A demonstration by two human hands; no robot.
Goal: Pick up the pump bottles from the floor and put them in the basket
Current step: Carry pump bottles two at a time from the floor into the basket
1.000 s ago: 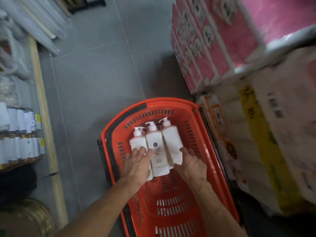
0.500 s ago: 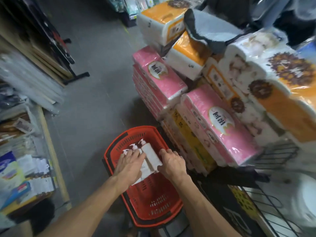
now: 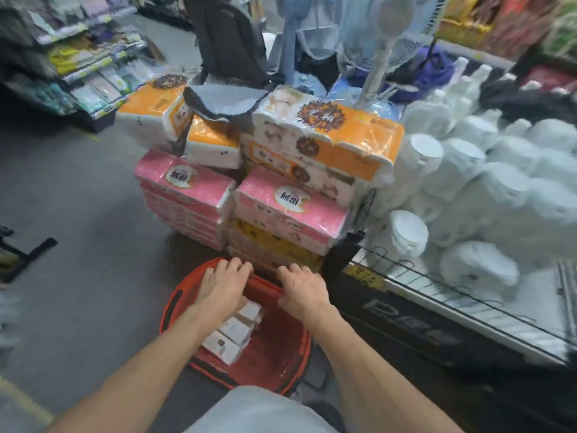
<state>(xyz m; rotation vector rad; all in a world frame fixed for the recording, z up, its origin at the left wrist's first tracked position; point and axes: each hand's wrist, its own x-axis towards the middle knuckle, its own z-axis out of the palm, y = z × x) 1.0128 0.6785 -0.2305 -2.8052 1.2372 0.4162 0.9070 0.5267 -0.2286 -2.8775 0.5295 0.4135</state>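
Both hands had left the bottles (image 3: 232, 334) and reached the far rim of the basket (image 3: 278, 345). The left hand (image 3: 223, 287) lay palm down with fairly straight fingers, the tips at the rim, holding nothing. The right hand (image 3: 302, 292) had its fingers bent over the red rim bar and gripped it. The three white bottles lay side by side on the basket's bottom, on its left, just behind and partly under the left hand and well apart from the right hand.

Each bottle carried a small dark mark on its label, too blurred to read. The pink packs (image 3: 187, 185) bore Chinese characters in a white oval, seen upside down and not legible. Pale lettering on the black base (image 3: 415, 326) was smeared.

The basket stood on the grey floor (image 3: 78, 220), hard against the stacked pink packs and the orange packs (image 3: 352, 142) above them. To the right, wrapped white bowls (image 3: 468, 182) were heaped on a wire rack (image 3: 443, 295). A fan (image 3: 388, 35) stood behind, and shelves (image 3: 87, 60) ran along the far left.
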